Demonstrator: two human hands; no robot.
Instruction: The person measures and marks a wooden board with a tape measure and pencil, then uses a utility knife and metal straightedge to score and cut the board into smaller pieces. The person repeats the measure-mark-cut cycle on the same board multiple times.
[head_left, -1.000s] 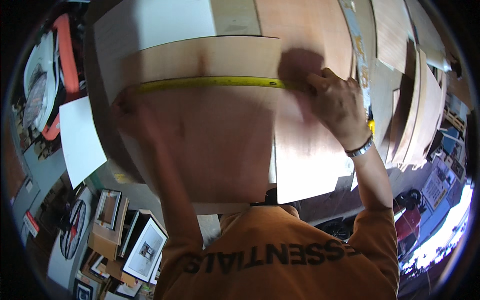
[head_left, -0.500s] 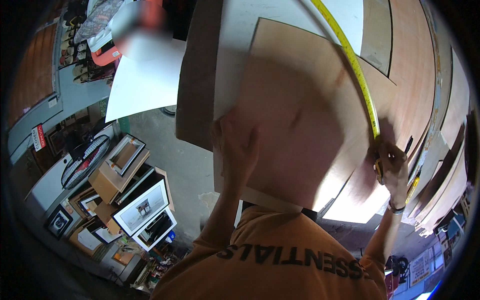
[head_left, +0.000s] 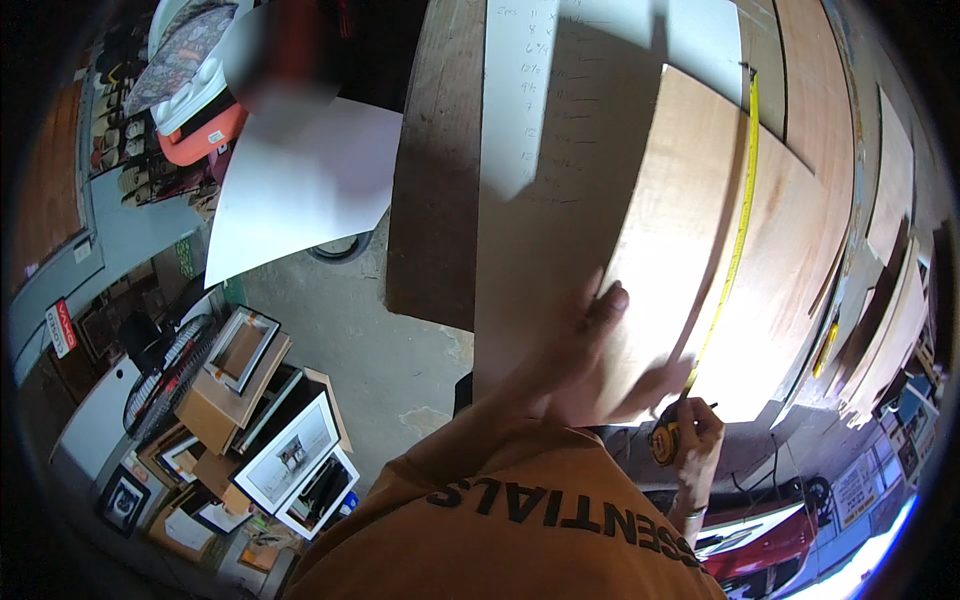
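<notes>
My left hand (head_left: 590,335) grips the left edge of a thin plywood sheet (head_left: 665,230), thumb on top and the other fingers mostly hidden. The near part of the sheet lies close to my body. In my right hand (head_left: 697,435), closed near the sheet's near edge, is a tape measure (head_left: 664,442). Its yellow blade (head_left: 737,240) runs out lengthwise over the plywood, and the hooked end reaches the far edge. A thin dark tip sticks out by my right fingers; I cannot make out what it is.
Beneath the plywood is a white board (head_left: 520,240) with handwriting, beside a dark brown panel (head_left: 432,200). A yellow-handled tool (head_left: 827,350) lies at the right. Picture frames (head_left: 288,455) and a fan (head_left: 170,370) stand on the left. A white sheet (head_left: 300,190) juts out behind them.
The plywood has shifted right and turned, uncovering the written white board. My left hand moved right along with it. My right hand drew the tape measure toward me, and its blade now runs straighter.
</notes>
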